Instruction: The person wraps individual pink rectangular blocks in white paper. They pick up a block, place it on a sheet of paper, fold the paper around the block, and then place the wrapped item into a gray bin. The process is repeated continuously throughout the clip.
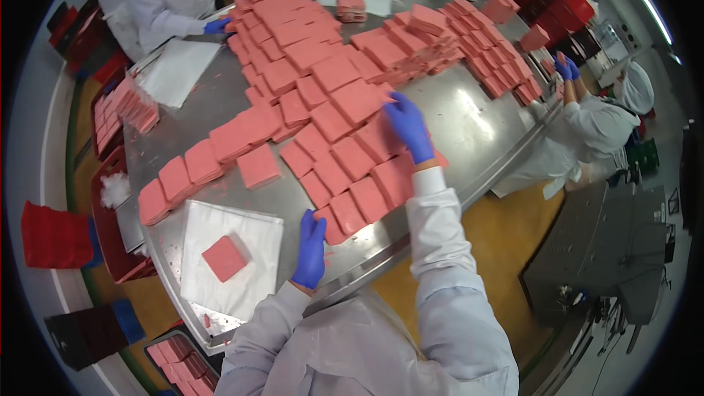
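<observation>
Steel table [473,128]: right hand [408,127] extended (left hand [310,255] nearer).

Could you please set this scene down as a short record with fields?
Left hand: blue-gloved left hand, beside the near edge of the layered slabs; contact unclear
Right hand: blue-gloved right hand, fingers at the layer's right side; grip unclear
Main items: pink square slabs, overlapping in rows and stacks
Surface: metal table
Left of left hand: white sheets, with a lone pink slab on top
Others nearby: a co-worker at upper left, another co-worker at right
</observation>
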`<state>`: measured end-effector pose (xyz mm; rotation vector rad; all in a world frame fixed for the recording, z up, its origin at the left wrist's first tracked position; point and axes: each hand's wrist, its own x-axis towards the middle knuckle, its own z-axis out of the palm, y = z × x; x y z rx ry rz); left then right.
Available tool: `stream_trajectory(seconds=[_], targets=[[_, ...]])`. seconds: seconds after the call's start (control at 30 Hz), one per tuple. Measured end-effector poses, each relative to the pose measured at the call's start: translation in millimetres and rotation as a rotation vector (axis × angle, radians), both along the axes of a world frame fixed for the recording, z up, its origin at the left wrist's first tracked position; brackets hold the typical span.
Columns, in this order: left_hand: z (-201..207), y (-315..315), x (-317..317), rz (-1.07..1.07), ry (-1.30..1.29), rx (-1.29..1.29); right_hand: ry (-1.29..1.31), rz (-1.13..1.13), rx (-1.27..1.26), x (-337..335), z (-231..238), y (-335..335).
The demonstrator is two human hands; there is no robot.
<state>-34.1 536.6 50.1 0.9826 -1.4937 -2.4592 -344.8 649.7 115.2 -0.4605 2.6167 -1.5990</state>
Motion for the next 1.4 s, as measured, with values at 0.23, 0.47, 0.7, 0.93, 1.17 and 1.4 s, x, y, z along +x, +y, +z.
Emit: stream_trajectory(seconds=[0.23, 0.47, 0.7, 0.93, 1.17, 1.4], targets=[[1, -13, -18, -0.103, -0.175, 0.267, -0.368, -0.150, 0.257, -42, -130, 213], [-15, 27, -9, 0.111, -0.214, 0.432, -0.537, -0.033, 0.155, -29, -91, 191], [-13, 37, -14, 0.052, -0.245, 0.090, -0.905, -0.132, -0.625, 4, -78, 212], [-14, 52, -23, 0.024, 0.166, 0.413, -0.949, 0.010, -0.397, 5, -80, 215], [13, 53, -54, -0.062, 0.304, 0.669, -0.968, 0.034, -1.095, 38, -86, 212], [-16, 43, -40, -0.102, 0.303, 0.401, -0.954, 0.055, -1.050, 67, -112, 206]])
